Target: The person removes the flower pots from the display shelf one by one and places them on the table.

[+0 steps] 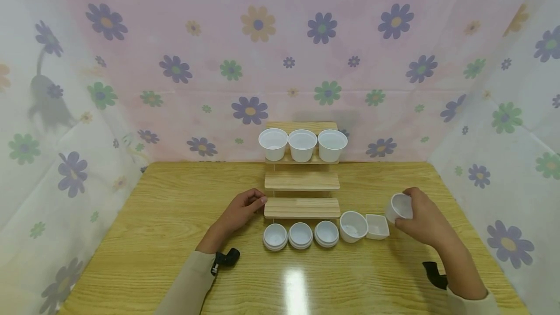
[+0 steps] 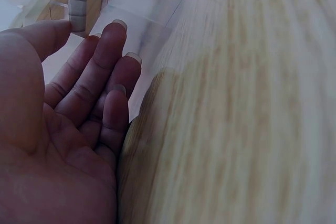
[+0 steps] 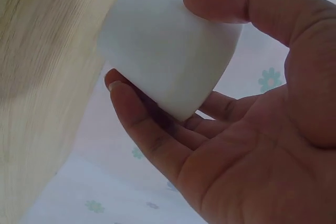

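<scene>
The right hand has its thumb and fingers bent round a small white cup, thumb on one side, fingertips on the other. The left hand grasps nothing; its fingers are loosely bent and slightly spread, the thumb tip at the end of the lowest plank of a wooden tiered stand, on the stand's 8 o'clock side in the head view. Just off the held cup at 8 o'clock sits a square white dish, with a larger white cup beside it at 9 o'clock. At the stand's 6 o'clock, three white jars line up on the tabletop; at its 12 o'clock, three white tubs stand side by side on an upper plank.
</scene>
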A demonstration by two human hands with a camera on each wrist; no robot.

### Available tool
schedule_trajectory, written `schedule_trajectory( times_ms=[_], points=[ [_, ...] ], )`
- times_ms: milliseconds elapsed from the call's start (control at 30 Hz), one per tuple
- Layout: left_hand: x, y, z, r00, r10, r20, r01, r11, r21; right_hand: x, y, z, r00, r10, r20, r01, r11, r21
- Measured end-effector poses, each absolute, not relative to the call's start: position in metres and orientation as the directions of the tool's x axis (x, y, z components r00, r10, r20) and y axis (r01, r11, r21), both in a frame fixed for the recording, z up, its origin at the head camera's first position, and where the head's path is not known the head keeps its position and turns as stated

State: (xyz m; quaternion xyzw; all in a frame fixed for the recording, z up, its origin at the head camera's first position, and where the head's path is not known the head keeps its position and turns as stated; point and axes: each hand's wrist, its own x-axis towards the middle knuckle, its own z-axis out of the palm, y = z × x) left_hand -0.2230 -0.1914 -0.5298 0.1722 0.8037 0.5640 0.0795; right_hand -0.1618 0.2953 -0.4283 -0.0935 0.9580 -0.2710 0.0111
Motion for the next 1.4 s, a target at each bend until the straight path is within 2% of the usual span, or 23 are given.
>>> schedule_trajectory(
  times_ms=[600, 1400],
  points=[
    [-0.223, -0.19, -0.528, -0.929, 0.365, 0.061, 0.185, 0.316, 0.931, -0.168, 0.302, -0.436, -0.972, -0.209, -0.109, -0.135, 0.874, -0.468],
    [-0.223, -0.192, -0.53, -0.926, 0.371, 0.068, 0.19, 0.302, 0.934, -0.169, 0.301, -0.441, -0.965, -0.223, -0.137, -0.135, 0.873, -0.469]
  ],
)
